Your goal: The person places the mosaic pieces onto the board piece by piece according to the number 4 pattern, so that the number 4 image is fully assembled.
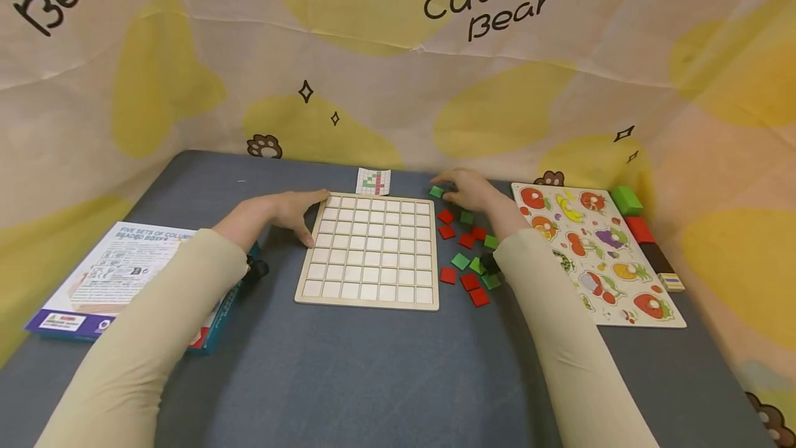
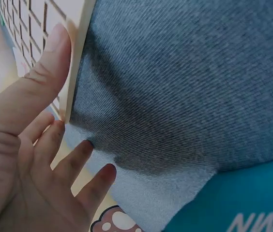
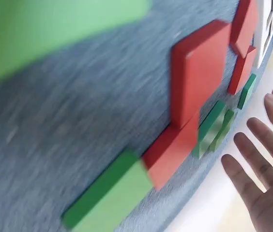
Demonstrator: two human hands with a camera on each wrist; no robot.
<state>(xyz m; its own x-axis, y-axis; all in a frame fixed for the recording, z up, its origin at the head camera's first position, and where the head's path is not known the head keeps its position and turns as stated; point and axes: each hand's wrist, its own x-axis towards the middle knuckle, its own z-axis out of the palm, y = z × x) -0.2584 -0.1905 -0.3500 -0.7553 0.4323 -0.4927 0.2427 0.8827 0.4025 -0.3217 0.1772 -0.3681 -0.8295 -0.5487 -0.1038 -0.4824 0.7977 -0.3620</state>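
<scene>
A square wooden grid board (image 1: 373, 307) with pale cells lies flat in front of me. My left hand (image 1: 287, 213) spreads at its upper left side. In the left wrist view the thumb (image 2: 54, 58) rests on the board's rim, while the other fingers extend around the corner. On the right, red tiles (image 1: 448, 275) and green tiles (image 1: 461, 261) are scattered beside the board. My right hand (image 1: 469, 189) reaches over the far end of the tiles, fingertips close to a green tile (image 1: 437, 191). In the right wrist view its fingers are extended and hold nothing.
A small card (image 1: 365, 175) with a red and green grid pattern lies behind the board. To the right is a fruit puzzle board (image 1: 665, 320), flanked by green (image 1: 626, 200), red (image 1: 639, 229) and dark blocks. Boxes (image 1: 133, 254) are stacked at left. A printed cloth hangs behind.
</scene>
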